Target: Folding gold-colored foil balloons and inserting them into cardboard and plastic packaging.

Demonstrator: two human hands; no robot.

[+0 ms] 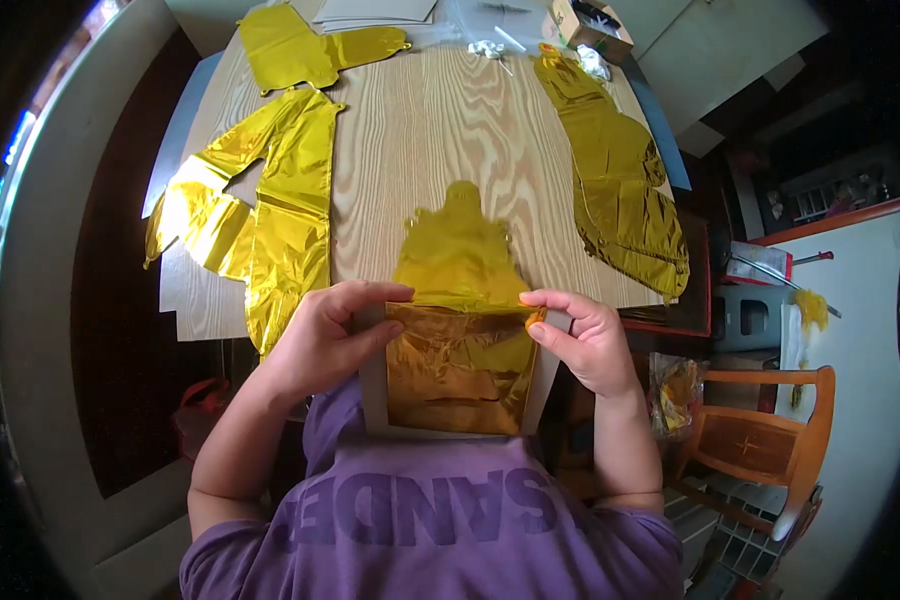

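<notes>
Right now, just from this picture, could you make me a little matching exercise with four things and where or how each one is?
1. Shirt
2. Foil piece nearest the shirt
3. Open box
4. Wooden chair

A. Held by the left hand and right hand
B. Off to the right of the table
C. Purple
D. At the table's far right corner

Right pairs: 1-C, 2-A, 3-D, 4-B

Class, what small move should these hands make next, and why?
Perhaps the left hand and right hand should gently pull the gold foil tauter sideways: they hold it at opposite sides, and the part over the pale card looks wrinkled.
</notes>
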